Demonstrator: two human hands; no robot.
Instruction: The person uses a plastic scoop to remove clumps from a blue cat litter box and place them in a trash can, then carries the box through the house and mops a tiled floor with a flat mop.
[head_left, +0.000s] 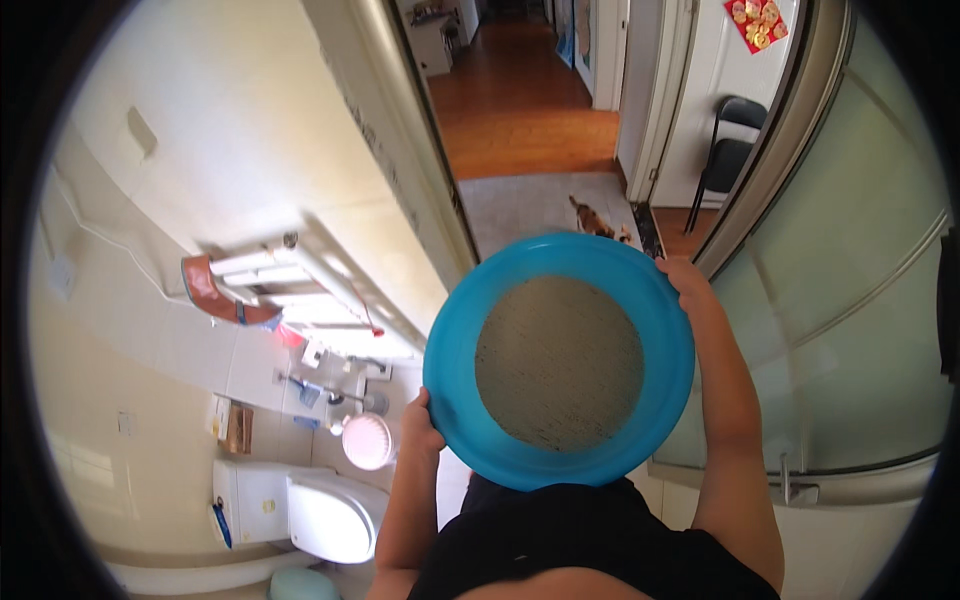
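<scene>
A round blue plastic basin [455,320] is held up in front of my body. Grey-beige granular stuff, much like cat litter [560,365], covers its bottom, with small darker specks near the lower edge. My left hand [422,428] grips the rim at the lower left, thumb on top. At the upper right, my right hand [684,280] is closed on the rim, its other fingers largely hidden beneath. Just beyond the basin, a brown, black and white cat [590,219] is on the grey tiles, partly covered by the far rim.
Ahead, a doorway leads to a wooden floor [530,95]. A black chair [730,150] stands by a white door. Frosted glass panels [850,300] flank my right. To the left are a white toilet [335,515], a pink ribbed bin [367,442] and a white wall rack [290,275].
</scene>
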